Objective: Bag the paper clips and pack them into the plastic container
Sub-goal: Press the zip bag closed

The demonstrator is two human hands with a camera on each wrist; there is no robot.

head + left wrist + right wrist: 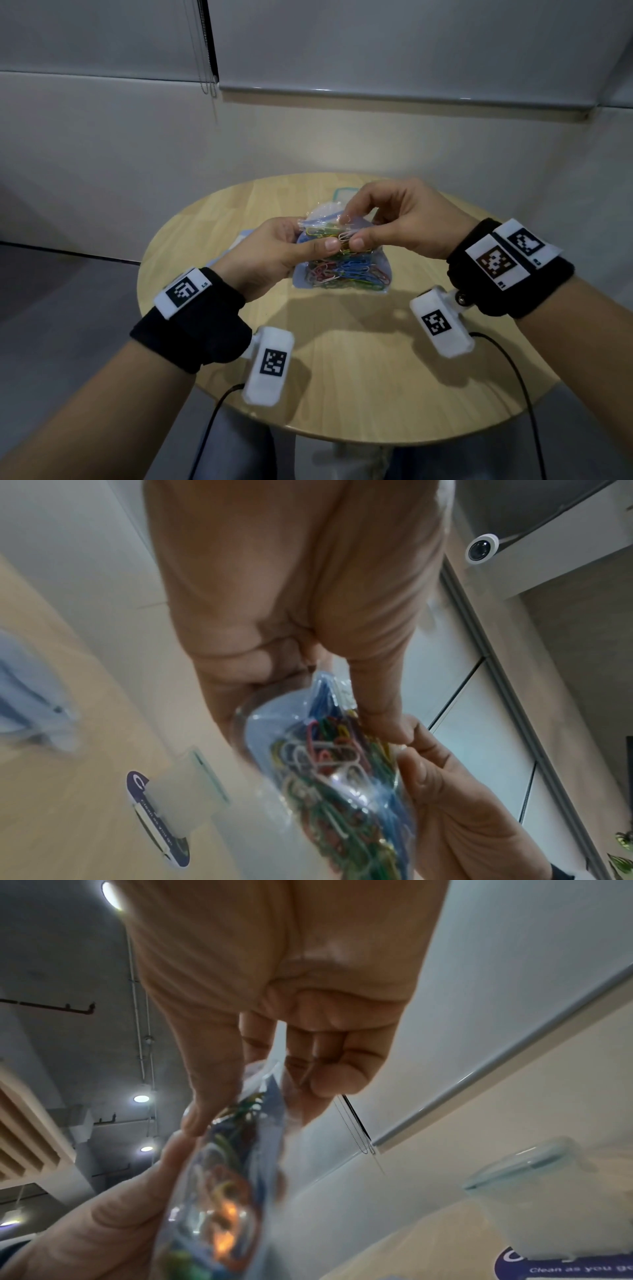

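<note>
A clear zip bag (342, 270) full of coloured paper clips hangs above the round wooden table (359, 377), with both hands pinching its top edge. My left hand (315, 236) holds the left part of the top between thumb and fingers. My right hand (352, 228) pinches it right beside, thumb tips almost touching. The left wrist view shows the bag (329, 764) close up with clips packed inside; in the right wrist view the bag (232, 1177) is blurred. The translucent plastic container (342, 193) with a teal rim stands on the table behind the bag, partly hidden by my hands.
A pale blue flat thing (238, 240) lies on the table left of the bag, behind my left hand. A round dark sticker (157, 818) sits under the container (181, 802). Cables trail off the near table edge. A wall stands close behind.
</note>
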